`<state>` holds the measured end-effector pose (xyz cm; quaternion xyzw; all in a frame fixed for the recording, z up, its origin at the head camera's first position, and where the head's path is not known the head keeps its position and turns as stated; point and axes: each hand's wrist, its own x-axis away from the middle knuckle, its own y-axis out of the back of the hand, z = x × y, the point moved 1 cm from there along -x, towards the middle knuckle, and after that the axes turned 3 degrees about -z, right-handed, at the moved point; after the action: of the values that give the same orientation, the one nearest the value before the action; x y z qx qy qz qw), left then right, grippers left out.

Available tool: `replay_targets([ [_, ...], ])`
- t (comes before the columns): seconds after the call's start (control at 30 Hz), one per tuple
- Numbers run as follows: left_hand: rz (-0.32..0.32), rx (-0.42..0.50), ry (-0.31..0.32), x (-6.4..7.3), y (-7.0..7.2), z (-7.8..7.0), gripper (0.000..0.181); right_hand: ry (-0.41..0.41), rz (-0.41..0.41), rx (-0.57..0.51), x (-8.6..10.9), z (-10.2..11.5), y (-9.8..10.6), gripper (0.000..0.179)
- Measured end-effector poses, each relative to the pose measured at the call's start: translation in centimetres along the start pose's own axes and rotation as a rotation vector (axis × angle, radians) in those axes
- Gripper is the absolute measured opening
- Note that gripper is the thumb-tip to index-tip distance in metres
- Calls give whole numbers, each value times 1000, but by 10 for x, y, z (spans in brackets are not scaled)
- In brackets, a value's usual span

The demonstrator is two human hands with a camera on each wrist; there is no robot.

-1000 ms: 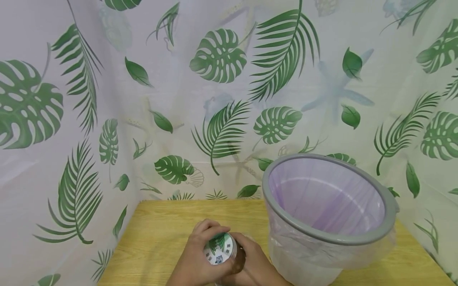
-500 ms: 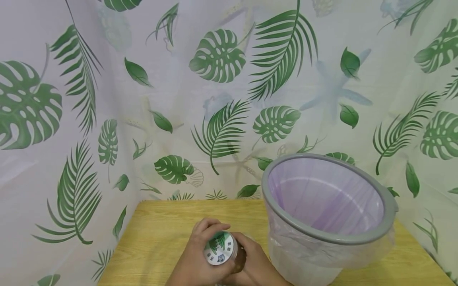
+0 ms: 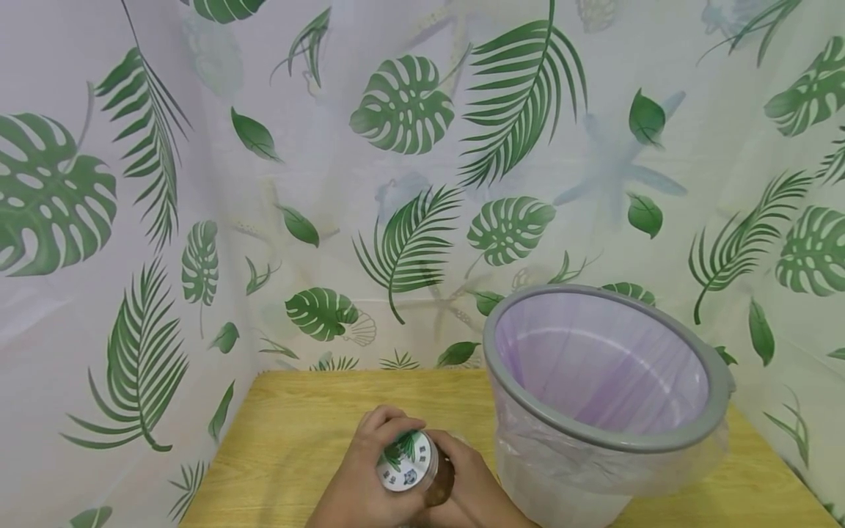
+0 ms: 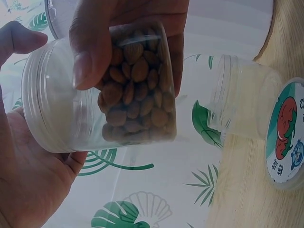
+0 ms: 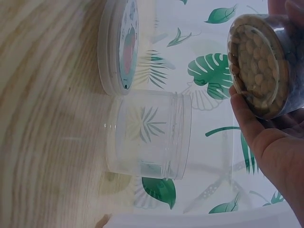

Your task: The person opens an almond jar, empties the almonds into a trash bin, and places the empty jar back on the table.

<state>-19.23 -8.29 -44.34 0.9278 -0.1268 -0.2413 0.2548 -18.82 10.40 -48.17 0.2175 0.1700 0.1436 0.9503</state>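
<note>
A person's left hand (image 3: 370,473) grasped the round white, green-printed lid (image 3: 404,469) of a clear plastic jar of brown nuts (image 4: 137,107); the right hand (image 3: 472,477) was wrapped around its body. The jar was held above a yellow wood-grain counter (image 3: 297,411), near a grey-rimmed bin (image 3: 647,442). On the counter, a second clear jar (image 5: 147,135) stood beside a white lid with red fruit (image 5: 128,52).

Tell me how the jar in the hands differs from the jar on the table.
The held jar contains what look like brown nuts; the other jar looks empty. The held jar wears a printed lid; the other jar is uncapped. Both are clear and round.
</note>
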Motion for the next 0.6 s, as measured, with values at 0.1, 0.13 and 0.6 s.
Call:
replay_targets([
  [0.1,-4,4,20,0,0,0,59,-16,5,-20,0,0,0,70],
  [0.13,-4,5,25,0,0,0,59,-25,8,-23,0,1,0,71],
  [0.6,-33,-33,67,-1,3,-3,55,-81,37,-85,-2,6,-1,67],
])
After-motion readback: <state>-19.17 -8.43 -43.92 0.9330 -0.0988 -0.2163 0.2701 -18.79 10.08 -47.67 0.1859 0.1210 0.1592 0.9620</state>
